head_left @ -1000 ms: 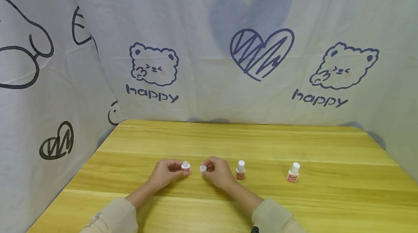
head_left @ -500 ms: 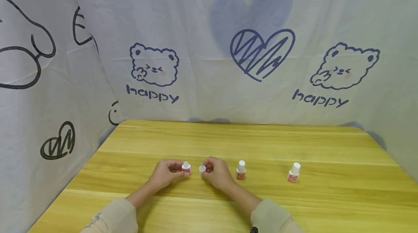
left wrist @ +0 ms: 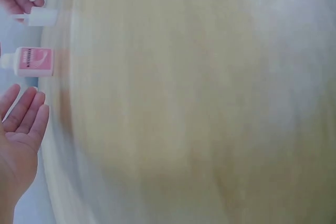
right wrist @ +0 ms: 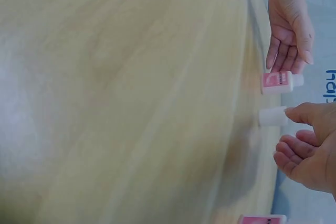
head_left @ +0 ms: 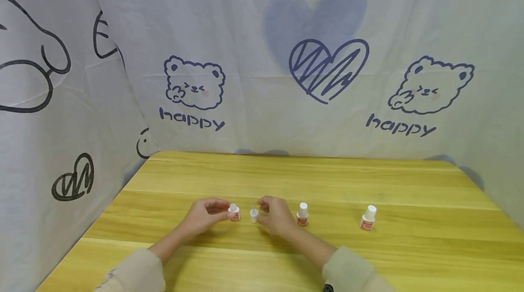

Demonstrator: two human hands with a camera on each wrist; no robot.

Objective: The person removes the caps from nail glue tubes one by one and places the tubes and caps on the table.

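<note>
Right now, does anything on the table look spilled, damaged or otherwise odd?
No spill or damage shows. Only the white cap looks odd: it stands upside down, thin stem up, beside the uncapped bottle, while the other two bottles are capped.

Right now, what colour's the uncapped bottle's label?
The label is mostly pink, clearest in the left wrist view.

We record the left forearm (head_left: 171, 243) and right forearm (head_left: 310, 246) angled forward and inward. We find the left hand (head_left: 199, 214) with fingers (left wrist: 40, 124) nearly straight, the right hand (head_left: 279, 215) with fingers loosely bent and thumb (right wrist: 305, 113) extended.
</note>
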